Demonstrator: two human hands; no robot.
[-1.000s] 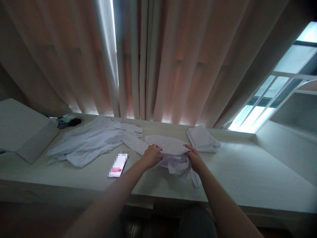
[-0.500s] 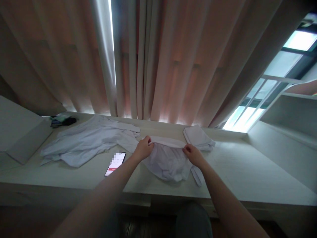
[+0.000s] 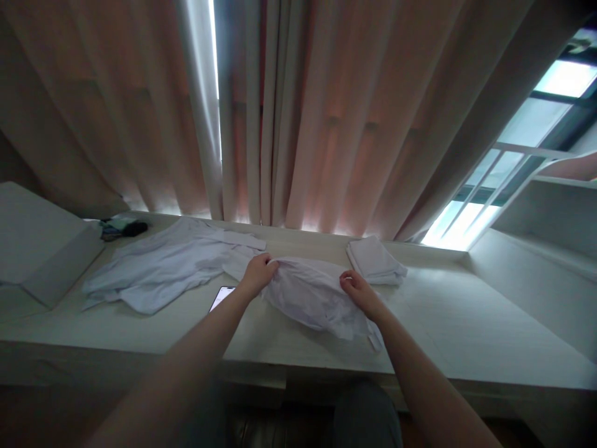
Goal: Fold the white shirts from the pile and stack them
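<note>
A white shirt (image 3: 312, 292) lies bunched in front of me on the pale desk (image 3: 466, 330). My left hand (image 3: 259, 274) pinches its upper left corner, thumb and fingers closed on the cloth. At its upper right edge is my right hand (image 3: 359, 291), with loosely curled fingers a little apart and no cloth visible between them. A narrow strip of the white cloth sticks out at the lower right, below my right wrist. Another white shirt (image 3: 163, 267) is spread out, wrinkled, on the left. Beyond my right hand sits a folded white cloth (image 3: 375, 260).
A phone (image 3: 220, 297) lies partly hidden behind my left forearm. At the far left stand a white box-like object (image 3: 46, 249) and a small dark pile of cloth (image 3: 124, 228). Drawn curtains (image 3: 345, 124) hang behind the desk; a white side panel (image 3: 536, 292) bounds it on the right.
The shirt's upper edge, stretched between both hands before, is now slack, and its right part has sunk. My left hand has shifted slightly left; my right hand's fingers have loosened.
</note>
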